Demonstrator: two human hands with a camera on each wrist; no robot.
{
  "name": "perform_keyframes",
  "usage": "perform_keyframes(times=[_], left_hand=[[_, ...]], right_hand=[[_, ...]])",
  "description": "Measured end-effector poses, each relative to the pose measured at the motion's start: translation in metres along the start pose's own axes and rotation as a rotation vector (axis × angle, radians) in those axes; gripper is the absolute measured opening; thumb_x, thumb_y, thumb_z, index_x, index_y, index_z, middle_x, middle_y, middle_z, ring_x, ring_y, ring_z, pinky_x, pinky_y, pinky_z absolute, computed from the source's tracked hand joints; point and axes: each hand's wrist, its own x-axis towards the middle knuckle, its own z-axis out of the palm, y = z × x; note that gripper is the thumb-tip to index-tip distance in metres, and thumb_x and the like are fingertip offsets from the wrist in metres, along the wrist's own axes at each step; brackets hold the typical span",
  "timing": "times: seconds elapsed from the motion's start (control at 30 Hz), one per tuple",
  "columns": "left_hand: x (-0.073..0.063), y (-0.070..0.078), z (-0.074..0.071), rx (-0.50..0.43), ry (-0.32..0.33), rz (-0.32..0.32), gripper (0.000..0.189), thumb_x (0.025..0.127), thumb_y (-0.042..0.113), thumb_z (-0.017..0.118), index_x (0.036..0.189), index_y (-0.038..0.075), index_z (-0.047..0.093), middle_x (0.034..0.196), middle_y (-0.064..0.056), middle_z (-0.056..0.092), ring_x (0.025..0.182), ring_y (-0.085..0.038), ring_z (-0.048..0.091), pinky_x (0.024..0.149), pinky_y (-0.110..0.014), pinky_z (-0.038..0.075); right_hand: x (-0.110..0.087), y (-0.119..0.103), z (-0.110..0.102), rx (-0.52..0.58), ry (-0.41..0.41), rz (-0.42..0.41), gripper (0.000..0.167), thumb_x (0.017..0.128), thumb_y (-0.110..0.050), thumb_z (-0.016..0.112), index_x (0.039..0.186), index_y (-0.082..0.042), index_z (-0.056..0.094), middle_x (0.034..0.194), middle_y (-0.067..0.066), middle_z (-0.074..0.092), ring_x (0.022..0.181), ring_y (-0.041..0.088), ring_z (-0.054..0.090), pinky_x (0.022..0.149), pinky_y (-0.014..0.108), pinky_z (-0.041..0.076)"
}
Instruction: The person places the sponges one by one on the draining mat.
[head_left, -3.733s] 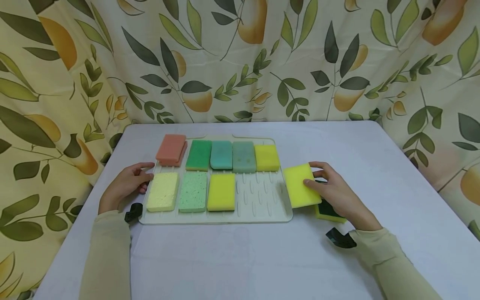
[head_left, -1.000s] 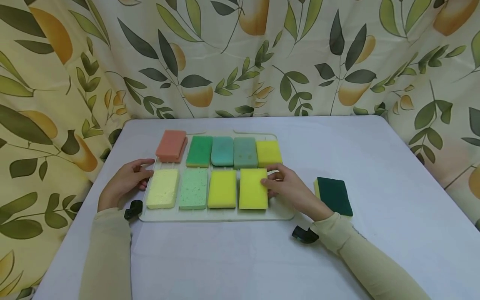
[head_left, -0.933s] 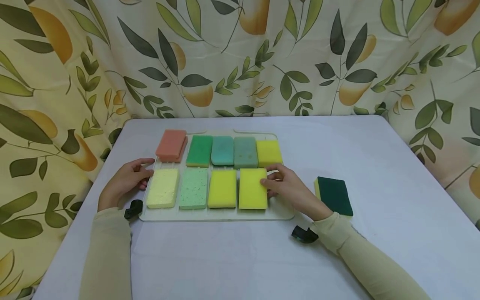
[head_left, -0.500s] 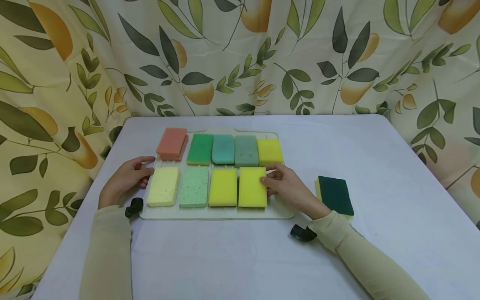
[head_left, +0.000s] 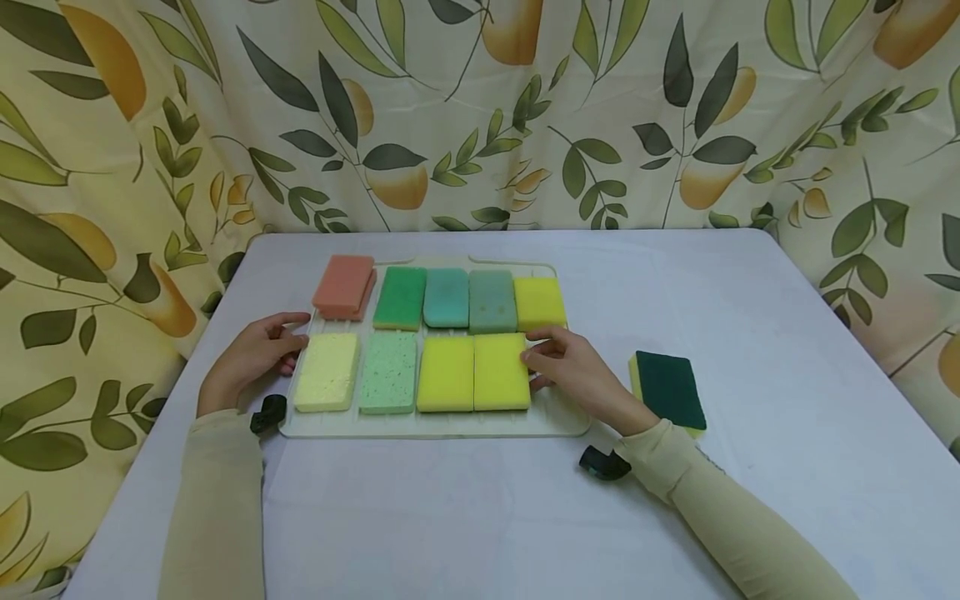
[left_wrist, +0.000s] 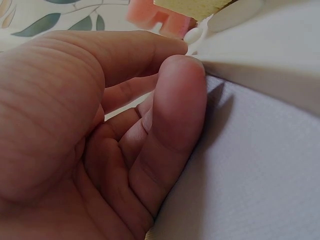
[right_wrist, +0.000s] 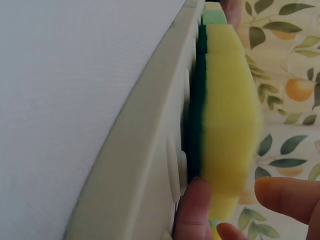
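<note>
A white ribbed tray (head_left: 555,423) bears two rows of sponges. My right hand (head_left: 577,367) is at the right side of a yellow scouring sponge (head_left: 501,372) in the front row. In the right wrist view a fingertip (right_wrist: 194,200) touches the sponge's near end by its dark green scouring layer, while the thumb (right_wrist: 287,197) stands apart from it. This sponge lies yellow side up against another yellow sponge (head_left: 446,375). My left hand (head_left: 251,358) rests beside the tray's left edge, its loosely bent fingertips touching the rim.
Pale yellow (head_left: 327,372) and speckled green (head_left: 387,373) sponges continue the front row. Behind lie pink (head_left: 343,286), green (head_left: 400,297), teal (head_left: 447,297), grey-green (head_left: 492,302) and yellow (head_left: 540,302) sponges. A dark green-topped sponge (head_left: 667,389) lies on the table right of the tray.
The yellow sponge has come from right of the tray into the front row, then slid slightly left against its neighbour. My right thumb has come off it. My left hand has stayed put.
</note>
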Motion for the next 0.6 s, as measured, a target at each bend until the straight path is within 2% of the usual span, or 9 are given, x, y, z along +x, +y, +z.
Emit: perform_keyframes(times=[0.23, 0.4, 0.6], left_hand=[[0.0018, 0.0001, 0.0003, -0.001, 0.004, -0.007, 0.062, 0.110, 0.018, 0.062, 0.164, 0.000, 0.038, 0.100, -0.012, 0.053, 0.075, -0.014, 0.057, 0.067, -0.024, 0.055], [0.0016, 0.0011, 0.0008, 0.007, 0.012, -0.016, 0.062, 0.110, 0.019, 0.062, 0.164, 0.000, 0.039, 0.099, -0.012, 0.053, 0.075, -0.014, 0.057, 0.067, -0.024, 0.055], [0.0006, 0.0025, 0.0015, 0.006, 0.013, -0.056, 0.062, 0.111, 0.020, 0.062, 0.165, 0.002, 0.037, 0.100, -0.011, 0.052, 0.077, -0.015, 0.056, 0.067, -0.024, 0.054]], right_hand=[[-0.0007, -0.0013, -0.0021, 0.012, -0.016, 0.000, 0.043, 0.109, -0.013, 0.063, 0.144, 0.007, 0.053, 0.128, 0.023, 0.061, 0.105, 0.030, 0.068, 0.088, 0.039, 0.061], [-0.0029, -0.0029, -0.0034, 0.013, -0.042, -0.007, 0.043, 0.109, -0.013, 0.062, 0.145, 0.008, 0.052, 0.129, 0.023, 0.060, 0.106, 0.030, 0.068, 0.090, 0.041, 0.061], [-0.0062, -0.0021, -0.0069, -0.003, -0.065, -0.024, 0.045, 0.110, -0.015, 0.062, 0.148, 0.008, 0.051, 0.129, 0.023, 0.060, 0.106, 0.032, 0.069, 0.091, 0.042, 0.060]])
